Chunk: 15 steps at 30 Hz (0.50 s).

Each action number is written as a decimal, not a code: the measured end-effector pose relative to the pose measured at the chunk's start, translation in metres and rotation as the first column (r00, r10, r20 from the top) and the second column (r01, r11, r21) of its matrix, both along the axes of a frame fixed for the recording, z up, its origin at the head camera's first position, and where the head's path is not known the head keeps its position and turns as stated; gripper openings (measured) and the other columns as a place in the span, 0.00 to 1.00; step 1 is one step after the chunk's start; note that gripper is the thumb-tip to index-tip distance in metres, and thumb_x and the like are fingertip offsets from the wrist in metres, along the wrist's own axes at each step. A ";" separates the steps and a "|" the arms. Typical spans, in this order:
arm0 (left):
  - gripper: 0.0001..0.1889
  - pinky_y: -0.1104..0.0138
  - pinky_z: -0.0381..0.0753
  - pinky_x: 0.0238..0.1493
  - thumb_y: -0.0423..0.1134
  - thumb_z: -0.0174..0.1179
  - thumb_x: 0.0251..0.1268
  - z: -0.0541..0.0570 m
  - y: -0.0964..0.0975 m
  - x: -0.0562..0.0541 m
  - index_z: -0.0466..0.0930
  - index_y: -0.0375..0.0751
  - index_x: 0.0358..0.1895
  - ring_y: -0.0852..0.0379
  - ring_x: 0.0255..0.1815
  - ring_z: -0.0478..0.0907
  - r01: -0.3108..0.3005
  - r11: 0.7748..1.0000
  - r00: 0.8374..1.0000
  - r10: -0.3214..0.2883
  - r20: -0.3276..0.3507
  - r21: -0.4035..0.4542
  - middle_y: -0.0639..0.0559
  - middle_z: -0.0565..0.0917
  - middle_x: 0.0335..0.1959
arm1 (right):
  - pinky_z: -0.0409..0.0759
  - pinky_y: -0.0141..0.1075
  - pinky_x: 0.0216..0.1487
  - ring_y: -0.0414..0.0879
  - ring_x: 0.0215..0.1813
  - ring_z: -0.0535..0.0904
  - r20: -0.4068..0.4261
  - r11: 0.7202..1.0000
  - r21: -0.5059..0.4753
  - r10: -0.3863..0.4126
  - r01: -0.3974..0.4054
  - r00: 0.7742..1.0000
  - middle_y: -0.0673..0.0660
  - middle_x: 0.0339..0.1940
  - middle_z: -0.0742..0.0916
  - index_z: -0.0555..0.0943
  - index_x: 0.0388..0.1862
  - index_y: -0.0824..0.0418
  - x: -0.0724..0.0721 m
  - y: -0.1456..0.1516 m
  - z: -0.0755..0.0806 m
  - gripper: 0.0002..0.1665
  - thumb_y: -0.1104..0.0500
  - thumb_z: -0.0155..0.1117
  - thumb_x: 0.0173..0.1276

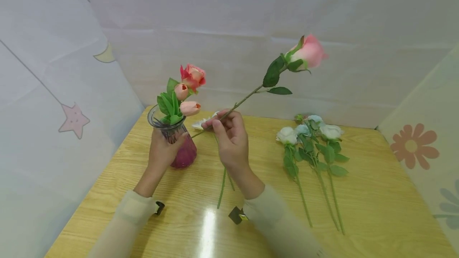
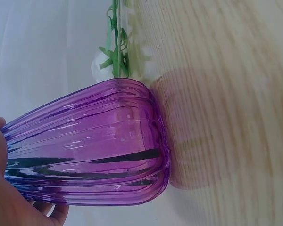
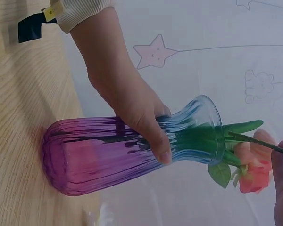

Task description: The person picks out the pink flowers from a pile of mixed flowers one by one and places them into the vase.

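Observation:
My left hand (image 1: 163, 150) grips the neck of a ribbed glass vase (image 1: 185, 154), bluish at its flared mouth and purple below. The vase stands on the table; its base (image 2: 146, 141) shows in the left wrist view. A coral-pink rose (image 1: 193, 77) and two pale pink tulips (image 1: 190, 108) stand in it. My right hand (image 1: 232, 142) pinches the stem of a long pink rose (image 1: 310, 52), its bloom pointing up and right. The stem's lower end (image 3: 236, 136) is by the vase's rim in the right wrist view; whether it is inside I cannot tell.
White and light blue roses (image 1: 303, 130) lie on the wooden table (image 1: 265, 214) at the right, stems toward me. A white flower (image 1: 201, 124) lies partly hidden behind my right hand, with green stems (image 1: 222, 188) below. Pale cloth walls (image 1: 229, 7) enclose the table.

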<state>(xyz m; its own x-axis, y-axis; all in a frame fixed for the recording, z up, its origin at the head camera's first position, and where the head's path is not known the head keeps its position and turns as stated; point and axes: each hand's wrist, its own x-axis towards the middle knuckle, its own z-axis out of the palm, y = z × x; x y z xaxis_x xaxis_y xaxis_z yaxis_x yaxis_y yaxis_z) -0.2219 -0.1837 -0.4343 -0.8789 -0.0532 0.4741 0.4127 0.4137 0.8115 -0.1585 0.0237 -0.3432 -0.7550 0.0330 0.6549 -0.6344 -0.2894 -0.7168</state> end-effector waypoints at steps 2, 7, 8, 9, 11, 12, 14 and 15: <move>0.42 0.50 0.70 0.70 0.43 0.74 0.60 -0.001 0.000 0.000 0.59 0.43 0.74 0.47 0.67 0.73 0.000 1.000 1.000 0.000 -0.008 -0.002 0.44 0.74 0.65 | 0.84 0.37 0.54 0.44 0.46 0.83 -0.013 1.000 0.002 0.001 -0.001 1.000 0.75 0.41 0.78 0.64 0.52 0.79 0.000 -0.004 0.002 0.10 0.73 0.48 0.78; 0.41 0.51 0.71 0.69 0.43 0.74 0.60 -0.002 0.000 0.000 0.59 0.47 0.73 0.49 0.66 0.73 0.004 1.000 1.000 -0.004 0.000 0.008 0.46 0.75 0.64 | 0.85 0.39 0.54 0.44 0.46 0.83 -0.026 1.000 -0.002 -0.007 0.007 1.000 0.76 0.42 0.77 0.64 0.52 0.79 0.000 -0.015 0.007 0.09 0.73 0.48 0.78; 0.42 0.51 0.71 0.70 0.43 0.74 0.60 -0.002 0.000 0.000 0.59 0.48 0.74 0.50 0.66 0.73 0.005 1.000 1.000 -0.005 0.001 0.009 0.47 0.74 0.65 | 0.85 0.40 0.54 0.44 0.46 0.83 -0.031 1.000 -0.001 -0.012 0.012 0.999 0.76 0.42 0.78 0.64 0.52 0.78 0.000 -0.017 0.008 0.09 0.72 0.49 0.78; 0.42 0.52 0.70 0.70 0.43 0.74 0.60 -0.002 0.000 0.000 0.59 0.48 0.74 0.50 0.66 0.73 0.006 1.000 1.000 -0.006 0.001 0.010 0.47 0.74 0.65 | 0.85 0.40 0.54 0.44 0.46 0.83 -0.035 1.000 0.000 -0.012 0.012 0.999 0.76 0.42 0.78 0.64 0.52 0.78 0.000 -0.019 0.010 0.10 0.72 0.49 0.78; 0.43 0.52 0.70 0.70 0.44 0.74 0.60 -0.002 0.000 0.000 0.58 0.49 0.74 0.50 0.67 0.72 0.007 1.000 1.000 -0.007 -0.003 0.009 0.48 0.74 0.65 | 0.85 0.41 0.53 0.44 0.46 0.83 -0.047 1.000 0.006 -0.017 0.018 0.999 0.76 0.43 0.79 0.65 0.52 0.78 -0.001 -0.023 0.012 0.10 0.71 0.49 0.78; 0.43 0.52 0.70 0.70 0.44 0.74 0.59 -0.001 0.000 0.000 0.58 0.49 0.74 0.51 0.67 0.72 0.004 1.000 1.000 -0.004 -0.005 0.007 0.48 0.74 0.65 | 0.85 0.41 0.53 0.44 0.46 0.83 -0.053 1.000 0.005 -0.013 0.014 0.998 0.76 0.43 0.79 0.65 0.52 0.78 -0.001 -0.026 0.013 0.10 0.71 0.49 0.78; 0.43 0.52 0.69 0.71 0.45 0.75 0.59 -0.001 0.000 0.000 0.58 0.50 0.74 0.52 0.67 0.72 0.001 1.000 1.000 -0.001 -0.013 0.003 0.49 0.74 0.66 | 0.85 0.43 0.54 0.44 0.47 0.83 -0.067 1.000 0.001 -0.010 0.010 0.998 0.76 0.44 0.79 0.65 0.52 0.78 -0.002 -0.030 0.015 0.10 0.71 0.49 0.79; 0.43 0.52 0.69 0.70 0.45 0.75 0.59 -0.001 0.000 0.000 0.58 0.51 0.74 0.52 0.67 0.72 0.003 1.000 1.000 -0.003 -0.017 0.005 0.50 0.74 0.66 | 0.85 0.44 0.55 0.44 0.47 0.83 -0.071 1.000 -0.004 -0.005 0.004 0.997 0.77 0.44 0.79 0.64 0.52 0.78 -0.003 -0.033 0.016 0.10 0.71 0.49 0.79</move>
<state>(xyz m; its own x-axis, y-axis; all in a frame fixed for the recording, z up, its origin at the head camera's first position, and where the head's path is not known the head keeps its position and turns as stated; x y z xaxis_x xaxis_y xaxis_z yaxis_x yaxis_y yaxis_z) -0.2221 -0.1839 -0.4349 -0.8708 -0.0531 0.4887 0.4276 0.4084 0.8064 -0.1614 -0.0094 -0.3276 -0.7063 0.0390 0.7068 -0.6851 -0.2893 -0.6686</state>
